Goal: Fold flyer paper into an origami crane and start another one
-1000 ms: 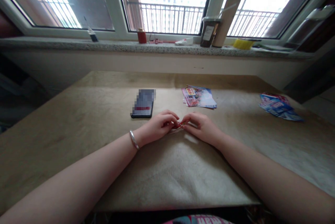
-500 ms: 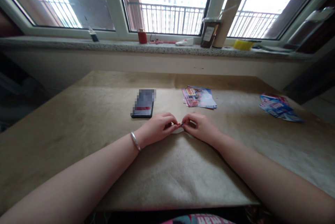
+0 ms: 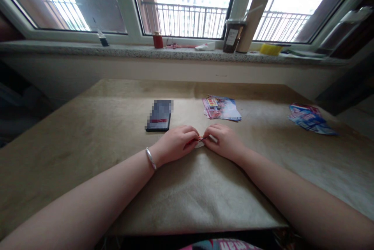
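My left hand (image 3: 175, 143) and my right hand (image 3: 224, 141) meet at the middle of the brown table (image 3: 87, 133), fingers curled and pinched together. Between the fingertips sits a small folded piece of paper (image 3: 200, 140), red and white, mostly hidden by the fingers. It rests low, close to or on the tabletop. A silver bracelet (image 3: 150, 158) circles my left wrist. A dark phone (image 3: 159, 116) lies just beyond my left hand.
A stack of colourful leaflets (image 3: 222, 108) lies behind my right hand; more leaflets (image 3: 309, 119) lie at the far right. The stone windowsill (image 3: 87, 50) holds a red cup (image 3: 158, 41), a dark jar (image 3: 231, 36), a cardboard tube (image 3: 253, 19) and a yellow object (image 3: 270, 49).
Both hands stay together in the same spot. The fingers have worked the small paper tighter, so less of it shows than a second ago.
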The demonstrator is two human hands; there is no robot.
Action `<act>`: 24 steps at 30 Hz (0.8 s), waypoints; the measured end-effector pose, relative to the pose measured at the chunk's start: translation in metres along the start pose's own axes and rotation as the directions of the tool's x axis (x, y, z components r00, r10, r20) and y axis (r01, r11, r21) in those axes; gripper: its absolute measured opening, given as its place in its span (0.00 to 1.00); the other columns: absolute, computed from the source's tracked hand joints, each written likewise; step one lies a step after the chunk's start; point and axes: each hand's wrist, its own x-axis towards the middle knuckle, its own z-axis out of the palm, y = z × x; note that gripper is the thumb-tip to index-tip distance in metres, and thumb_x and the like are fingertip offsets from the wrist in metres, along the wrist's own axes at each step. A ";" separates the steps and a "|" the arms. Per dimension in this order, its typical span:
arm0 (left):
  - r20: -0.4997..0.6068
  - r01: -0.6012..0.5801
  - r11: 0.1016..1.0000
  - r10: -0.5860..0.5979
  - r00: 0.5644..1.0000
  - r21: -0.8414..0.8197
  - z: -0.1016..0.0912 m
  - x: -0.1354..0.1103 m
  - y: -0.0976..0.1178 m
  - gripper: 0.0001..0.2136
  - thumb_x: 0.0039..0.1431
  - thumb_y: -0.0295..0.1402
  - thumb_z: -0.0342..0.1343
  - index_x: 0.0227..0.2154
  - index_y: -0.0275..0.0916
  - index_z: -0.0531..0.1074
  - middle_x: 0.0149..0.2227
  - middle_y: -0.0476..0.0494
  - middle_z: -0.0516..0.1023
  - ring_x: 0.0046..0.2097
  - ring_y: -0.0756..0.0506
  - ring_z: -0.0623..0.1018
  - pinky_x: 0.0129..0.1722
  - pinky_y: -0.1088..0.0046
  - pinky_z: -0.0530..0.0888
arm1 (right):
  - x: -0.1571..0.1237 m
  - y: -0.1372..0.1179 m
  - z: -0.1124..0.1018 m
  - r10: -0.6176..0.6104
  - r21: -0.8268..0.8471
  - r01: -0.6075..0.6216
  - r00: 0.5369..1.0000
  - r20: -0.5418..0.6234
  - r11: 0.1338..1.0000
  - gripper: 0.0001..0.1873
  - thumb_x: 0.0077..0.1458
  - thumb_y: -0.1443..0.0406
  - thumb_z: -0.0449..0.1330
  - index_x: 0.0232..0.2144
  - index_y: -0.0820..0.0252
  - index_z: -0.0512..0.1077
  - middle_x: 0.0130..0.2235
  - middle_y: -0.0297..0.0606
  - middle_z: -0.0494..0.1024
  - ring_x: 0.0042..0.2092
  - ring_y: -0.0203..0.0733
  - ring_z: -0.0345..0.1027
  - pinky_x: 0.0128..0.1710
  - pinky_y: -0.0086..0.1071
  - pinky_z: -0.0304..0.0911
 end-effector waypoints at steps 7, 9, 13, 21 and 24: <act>0.029 0.009 1.000 -0.008 1.000 -0.011 -0.001 0.000 -0.001 0.08 0.61 0.35 0.50 0.35 0.37 0.71 0.37 0.43 0.74 0.40 0.47 0.74 0.41 0.71 0.71 | 0.000 -0.003 -0.001 0.050 0.037 -0.050 0.999 0.008 0.998 0.02 0.50 0.68 0.59 0.28 0.59 0.71 0.27 0.36 0.73 0.34 0.39 0.66 0.36 0.31 0.59; 0.023 0.007 1.000 -0.006 1.000 -0.013 -0.001 0.000 -0.001 0.08 0.61 0.34 0.50 0.34 0.36 0.71 0.37 0.43 0.75 0.39 0.47 0.74 0.41 0.72 0.71 | -0.001 -0.004 0.000 0.101 0.087 -0.102 0.995 0.013 0.991 0.02 0.50 0.68 0.59 0.28 0.59 0.72 0.27 0.35 0.72 0.32 0.38 0.65 0.34 0.30 0.59; 0.012 0.007 1.000 -0.006 1.000 -0.012 0.001 -0.001 -0.002 0.08 0.61 0.31 0.49 0.32 0.36 0.72 0.37 0.43 0.75 0.38 0.48 0.74 0.40 0.72 0.71 | -0.003 -0.005 0.001 0.239 0.225 -0.245 0.969 0.052 0.943 0.02 0.49 0.67 0.59 0.29 0.58 0.73 0.25 0.33 0.71 0.29 0.35 0.64 0.29 0.27 0.58; 0.034 -0.071 0.996 0.069 0.997 0.049 0.001 -0.001 0.000 0.06 0.58 0.29 0.52 0.31 0.36 0.74 0.37 0.44 0.77 0.39 0.48 0.75 0.41 0.72 0.71 | -0.005 -0.006 -0.006 0.025 0.163 -0.036 0.997 0.070 0.986 0.06 0.49 0.72 0.58 0.29 0.58 0.73 0.27 0.35 0.73 0.33 0.38 0.64 0.34 0.29 0.60; 0.053 -0.124 0.984 0.118 0.992 0.129 0.000 -0.002 0.001 0.06 0.58 0.29 0.52 0.33 0.36 0.74 0.37 0.43 0.77 0.38 0.47 0.75 0.40 0.72 0.71 | -0.005 -0.006 -0.007 -0.024 0.116 0.014 0.996 0.089 0.993 0.05 0.49 0.71 0.58 0.30 0.58 0.73 0.29 0.36 0.74 0.35 0.39 0.64 0.36 0.31 0.60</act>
